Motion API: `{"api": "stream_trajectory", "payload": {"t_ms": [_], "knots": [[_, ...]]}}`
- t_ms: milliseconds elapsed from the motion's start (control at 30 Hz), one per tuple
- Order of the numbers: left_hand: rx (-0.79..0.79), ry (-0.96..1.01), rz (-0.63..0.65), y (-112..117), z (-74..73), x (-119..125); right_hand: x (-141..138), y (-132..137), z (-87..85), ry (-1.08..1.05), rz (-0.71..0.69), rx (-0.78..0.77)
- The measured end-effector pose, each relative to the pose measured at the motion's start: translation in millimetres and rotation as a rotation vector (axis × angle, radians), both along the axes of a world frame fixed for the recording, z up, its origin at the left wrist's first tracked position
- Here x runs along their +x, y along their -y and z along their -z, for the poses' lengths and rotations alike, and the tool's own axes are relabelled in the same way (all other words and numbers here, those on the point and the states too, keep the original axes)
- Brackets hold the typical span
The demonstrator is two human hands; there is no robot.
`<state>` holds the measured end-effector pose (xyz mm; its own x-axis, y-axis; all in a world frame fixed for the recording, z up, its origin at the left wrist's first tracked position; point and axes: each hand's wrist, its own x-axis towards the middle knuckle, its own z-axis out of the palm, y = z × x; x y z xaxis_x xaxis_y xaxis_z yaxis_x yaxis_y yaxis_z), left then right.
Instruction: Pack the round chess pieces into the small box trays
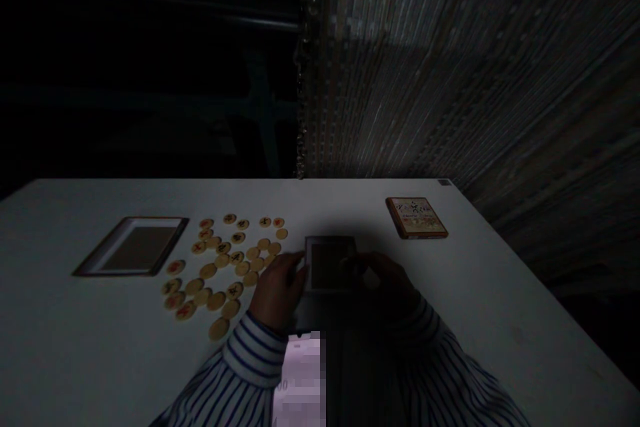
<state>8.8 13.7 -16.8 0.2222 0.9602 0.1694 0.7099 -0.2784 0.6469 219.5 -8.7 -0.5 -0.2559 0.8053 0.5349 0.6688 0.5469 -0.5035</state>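
Note:
Between my two hands is a shallow box tray (pixel 327 267) with a pale rim and a dark brown inside, lying in shadow. My left hand (pixel 280 283) is closed, thumb and fingers gripping its left edge. At its right edge my right hand (pixel 383 277) has its fingers bent round the corner, though shadow hides much of that grip. Left of my left hand, many round wooden Chinese chess pieces (pixel 223 260) lie scattered; some show red or black characters, others are plain side up.
A larger shallow box part (pixel 180 230) lies at the left. At the back right is a flat printed box (pixel 417 218). A lit phone (pixel 300 380) shows below my left wrist. Behind the white table (pixel 480 320) hangs a string curtain (pixel 400 80).

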Motion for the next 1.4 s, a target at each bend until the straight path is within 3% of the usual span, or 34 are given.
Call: {"api": "stream_trajectory", "payload": {"t_ms": [667,833,1100,1400], "knots": [[-0.127,0.033,0.009,1.2,-3.5,0.4,16.7,0.7,-13.6,0.351,0.018,-0.123],[-0.125,0.029,0.0,0.8,-3.4,0.1,17.5,-1.2,-15.4,0.353,0.035,-0.112],[-0.134,0.038,0.017,1.7,-2.8,-1.1,17.1,-4.4,-15.4,0.339,-0.054,-0.147],[-0.145,0.014,0.001,0.5,-5.2,0.2,15.3,-7.4,-15.0,0.479,-0.06,-0.185]]}}
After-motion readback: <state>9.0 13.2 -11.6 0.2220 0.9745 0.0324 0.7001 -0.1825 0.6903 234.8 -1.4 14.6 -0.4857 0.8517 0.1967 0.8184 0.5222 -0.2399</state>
